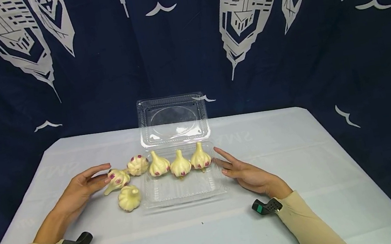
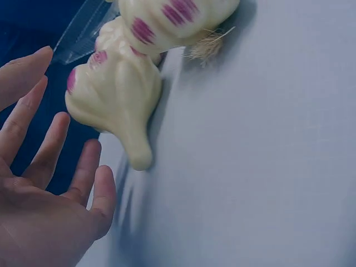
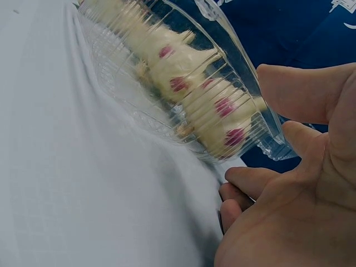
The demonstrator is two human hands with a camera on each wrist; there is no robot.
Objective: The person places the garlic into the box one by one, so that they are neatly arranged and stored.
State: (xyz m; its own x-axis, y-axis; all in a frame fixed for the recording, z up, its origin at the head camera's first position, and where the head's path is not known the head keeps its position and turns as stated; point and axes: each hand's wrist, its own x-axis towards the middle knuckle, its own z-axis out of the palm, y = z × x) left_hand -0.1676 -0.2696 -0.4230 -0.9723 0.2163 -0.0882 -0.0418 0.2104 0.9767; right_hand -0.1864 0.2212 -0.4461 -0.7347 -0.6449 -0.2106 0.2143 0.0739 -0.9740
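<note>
A clear plastic clamshell box (image 1: 183, 189) stands in the middle of the table (image 1: 299, 157), nearer to the far edge, with its lid (image 1: 173, 119) standing up open behind it. Three garlic bulbs (image 1: 180, 164) stand upright in a row along the far side of the tray; its near half holds nothing. Three more bulbs lie on the table just left of the tray: one tipped on its side (image 1: 117, 179), one behind it (image 1: 137, 165) close to the tray's far left corner, and one nearer to the front edge (image 1: 129, 197). The left hand (image 1: 82, 187) lies open on the table, fingers relaxed and slightly bent; its fingertips are just beside the tipped bulb (image 2: 119, 97), but from the left wrist view a small gap shows and it grips nothing. The right hand (image 1: 242, 172) is also open, with straight fingers (image 3: 250, 181) resting by the right wall of the tray (image 3: 167, 119), holding nothing. Both arms wear beige sleeves (image 1: 305, 223). A dark blue curtain (image 1: 188, 47) with white building prints hangs behind the table.
</note>
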